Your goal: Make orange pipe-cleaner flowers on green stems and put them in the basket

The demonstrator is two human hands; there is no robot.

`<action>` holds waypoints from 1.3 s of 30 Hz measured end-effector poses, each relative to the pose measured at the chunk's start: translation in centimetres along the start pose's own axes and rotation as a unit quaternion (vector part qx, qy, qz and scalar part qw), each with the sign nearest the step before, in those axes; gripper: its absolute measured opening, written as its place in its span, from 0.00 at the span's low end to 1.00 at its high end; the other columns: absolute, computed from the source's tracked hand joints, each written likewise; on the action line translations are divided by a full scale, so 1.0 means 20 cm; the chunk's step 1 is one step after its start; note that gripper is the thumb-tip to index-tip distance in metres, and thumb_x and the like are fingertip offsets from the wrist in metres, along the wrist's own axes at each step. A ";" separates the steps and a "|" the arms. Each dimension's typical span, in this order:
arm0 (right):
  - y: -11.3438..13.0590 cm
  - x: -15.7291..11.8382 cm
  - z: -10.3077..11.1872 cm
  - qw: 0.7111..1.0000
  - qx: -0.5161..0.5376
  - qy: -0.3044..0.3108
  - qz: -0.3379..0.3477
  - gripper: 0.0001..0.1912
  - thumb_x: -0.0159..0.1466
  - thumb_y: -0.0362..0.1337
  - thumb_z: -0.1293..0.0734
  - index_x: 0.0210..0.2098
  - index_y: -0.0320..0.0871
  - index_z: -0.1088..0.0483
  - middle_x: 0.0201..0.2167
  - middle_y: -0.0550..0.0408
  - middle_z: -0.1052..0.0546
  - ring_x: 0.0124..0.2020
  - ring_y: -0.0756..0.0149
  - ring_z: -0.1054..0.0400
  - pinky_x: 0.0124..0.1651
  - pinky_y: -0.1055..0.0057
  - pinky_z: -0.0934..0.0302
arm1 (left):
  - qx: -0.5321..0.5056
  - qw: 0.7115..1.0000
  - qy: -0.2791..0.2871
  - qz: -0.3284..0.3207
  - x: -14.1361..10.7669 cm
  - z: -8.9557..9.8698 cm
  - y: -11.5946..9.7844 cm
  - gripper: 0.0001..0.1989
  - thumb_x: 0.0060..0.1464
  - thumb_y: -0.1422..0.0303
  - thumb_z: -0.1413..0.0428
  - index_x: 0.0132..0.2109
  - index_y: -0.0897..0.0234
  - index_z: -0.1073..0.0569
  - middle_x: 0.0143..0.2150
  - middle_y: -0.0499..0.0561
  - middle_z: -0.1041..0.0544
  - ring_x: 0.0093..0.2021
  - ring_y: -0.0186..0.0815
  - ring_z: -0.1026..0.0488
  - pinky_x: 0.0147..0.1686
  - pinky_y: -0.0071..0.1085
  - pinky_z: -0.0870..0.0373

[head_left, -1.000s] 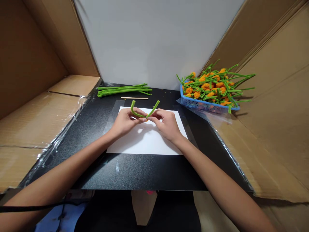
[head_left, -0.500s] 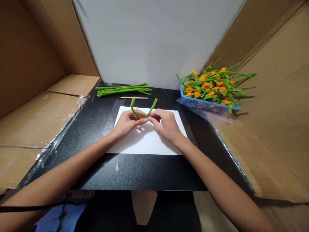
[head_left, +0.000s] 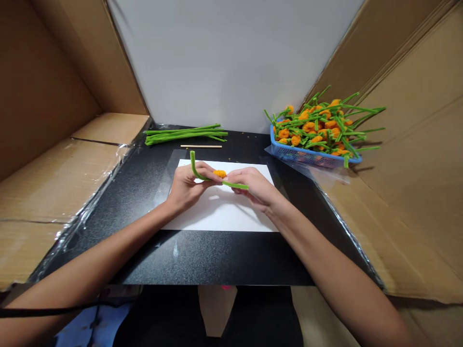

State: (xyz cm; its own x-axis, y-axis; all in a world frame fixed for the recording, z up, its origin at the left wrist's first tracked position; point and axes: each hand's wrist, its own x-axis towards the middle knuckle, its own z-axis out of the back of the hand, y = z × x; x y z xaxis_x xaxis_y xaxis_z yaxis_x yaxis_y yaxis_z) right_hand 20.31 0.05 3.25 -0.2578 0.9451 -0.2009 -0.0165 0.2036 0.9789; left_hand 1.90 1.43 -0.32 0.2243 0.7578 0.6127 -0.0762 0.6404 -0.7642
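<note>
Over the white sheet [head_left: 213,212], my left hand [head_left: 190,185] is closed on a small orange pipe-cleaner flower [head_left: 220,173] with a green pipe cleaner [head_left: 193,161] on it. One green end curves upward above the left hand, while the other slants right across the fingers of my right hand [head_left: 253,185]. The fingertips of both hands meet at the orange piece, and my right hand is pinched against it. The join between orange and green is partly hidden by the fingers.
A bundle of green pipe cleaners [head_left: 184,134] lies at the back left of the black table [head_left: 162,258], with a thin wooden stick [head_left: 201,146] in front. At the back right, a blue basket [head_left: 304,155] holds several orange flowers with green stems. Cardboard walls [head_left: 408,193] flank the table.
The flower has been turned, so its orange part now shows on top. The right green end has swung down from upright to lie across my right hand's fingers.
</note>
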 end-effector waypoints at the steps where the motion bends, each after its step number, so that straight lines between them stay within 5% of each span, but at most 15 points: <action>1: 0.01 0.00 0.00 1.000 0.015 0.002 -0.015 0.07 0.44 0.36 0.28 0.16 0.40 0.29 0.17 0.60 0.35 0.23 0.74 0.49 0.28 0.70 0.57 | 0.014 1.000 0.002 -0.016 0.00 0.00 -0.01 0.04 0.51 0.64 0.33 0.31 0.59 0.16 0.32 0.52 0.18 0.33 0.35 0.21 0.37 0.31 0.25; 3: 0.01 -0.01 0.00 0.999 0.027 -0.006 -0.019 0.07 0.43 0.36 0.27 0.17 0.39 0.27 0.18 0.59 0.33 0.23 0.74 0.47 0.28 0.70 0.56 | 0.010 1.000 -0.006 -0.005 0.00 0.00 -0.01 0.06 0.50 0.63 0.32 0.30 0.59 0.16 0.32 0.52 0.17 0.33 0.35 0.21 0.36 0.31 0.25; 9: -0.03 0.03 0.02 0.995 -0.031 -0.039 0.089 0.07 0.48 0.38 0.27 0.25 0.40 0.22 0.20 0.59 0.28 0.23 0.72 0.42 0.29 0.71 0.49 | -0.105 0.963 -0.042 0.245 -0.01 -0.04 0.01 0.13 0.41 0.63 0.28 0.34 0.65 0.16 0.30 0.53 0.17 0.28 0.35 0.23 0.30 0.29 0.26; 13: -0.05 0.03 0.02 0.983 -0.107 -0.066 0.137 0.07 0.51 0.37 0.30 0.27 0.39 0.22 0.24 0.54 0.22 0.25 0.70 0.36 0.31 0.71 0.43 | -0.153 0.936 -0.038 0.314 -0.01 -0.05 0.02 0.15 0.39 0.64 0.27 0.34 0.67 0.17 0.30 0.54 0.17 0.27 0.34 0.24 0.31 0.30 0.26; 16: -0.05 0.03 0.00 0.962 -0.179 -0.113 0.170 0.06 0.52 0.34 0.31 0.25 0.39 0.22 0.24 0.53 0.21 0.26 0.68 0.32 0.31 0.71 0.42 | -0.161 0.933 -0.030 0.319 -0.01 -0.05 0.02 0.15 0.37 0.64 0.27 0.32 0.68 0.17 0.28 0.53 0.18 0.26 0.33 0.25 0.31 0.30 0.27; 20: -0.05 0.03 0.00 0.959 -0.209 -0.137 0.130 0.06 0.50 0.35 0.30 0.22 0.39 0.23 0.19 0.56 0.26 0.22 0.71 0.39 0.26 0.72 0.50 | -0.124 0.949 -0.016 0.288 -0.02 -0.05 0.01 0.13 0.39 0.64 0.27 0.32 0.67 0.17 0.28 0.53 0.18 0.27 0.34 0.24 0.31 0.29 0.27; 28: -0.08 0.05 0.02 0.993 -0.050 -0.060 0.086 0.08 0.52 0.39 0.28 0.29 0.40 0.24 0.25 0.56 0.24 0.27 0.70 0.36 0.31 0.72 0.44 | -0.173 0.933 -0.035 0.315 -0.01 -0.05 0.02 0.15 0.40 0.64 0.28 0.36 0.66 0.16 0.33 0.54 0.16 0.28 0.32 0.25 0.32 0.29 0.27; 33: -0.07 0.06 0.02 0.967 -0.110 -0.072 0.218 0.10 0.55 0.43 0.26 0.31 0.42 0.23 0.31 0.55 0.22 0.35 0.66 0.30 0.39 0.69 0.39 | -0.191 0.925 -0.020 0.329 -0.01 -0.05 0.01 0.15 0.38 0.64 0.27 0.35 0.66 0.16 0.32 0.54 0.17 0.29 0.33 0.25 0.34 0.30 0.27; 39: -0.08 0.04 0.01 0.912 -0.202 -0.160 0.320 0.05 0.60 0.37 0.28 0.28 0.43 0.23 0.32 0.53 0.22 0.34 0.64 0.29 0.32 0.69 0.39 | -0.179 0.917 -0.007 0.356 0.00 -0.05 0.01 0.15 0.37 0.64 0.27 0.33 0.67 0.16 0.32 0.56 0.17 0.29 0.34 0.25 0.34 0.31 0.27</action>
State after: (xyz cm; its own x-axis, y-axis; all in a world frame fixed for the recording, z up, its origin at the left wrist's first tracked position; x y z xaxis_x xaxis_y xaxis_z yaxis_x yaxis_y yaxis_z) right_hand 20.34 0.48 1.58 -0.0457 0.8771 0.4781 -0.3321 -0.4647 0.8208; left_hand 2.92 1.41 -0.69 0.2291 0.9711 -0.0665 0.1248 -0.0971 -0.9874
